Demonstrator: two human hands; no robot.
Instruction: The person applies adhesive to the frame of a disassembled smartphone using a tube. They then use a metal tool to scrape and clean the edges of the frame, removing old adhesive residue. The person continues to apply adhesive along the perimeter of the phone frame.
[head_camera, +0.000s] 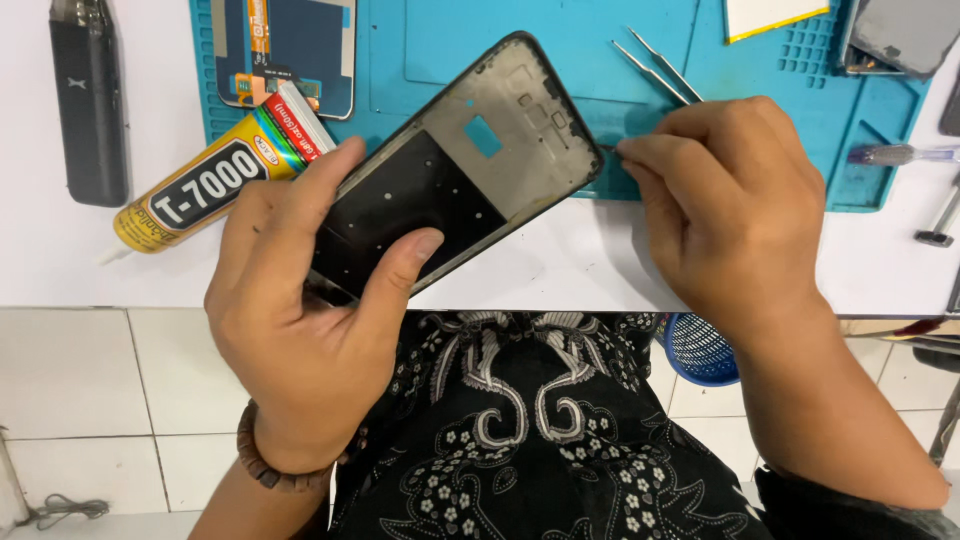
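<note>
the left hand (300, 310) grips one bare phone frame (455, 165) by its lower end, thumb across the dark inner face, fingers hidden behind it. the frame tilts up and away from the grip, over the edge of a white table (560, 260) and a teal repair mat (560, 40). the right hand (735, 215) pinches shut on something thin at the frame's upper right edge; only a tiny dark tip shows, too small to identify. just beyond that pinch lies one pair of tweezers (655, 65), partly covered by the knuckles. left of the gripping hand lies one yellow glue tube (215, 180), its nozzle faint. one dark slim device (88, 100), a screen panel (290, 50) and one screwdriver (900, 154) are cut off or partly seen.
</note>
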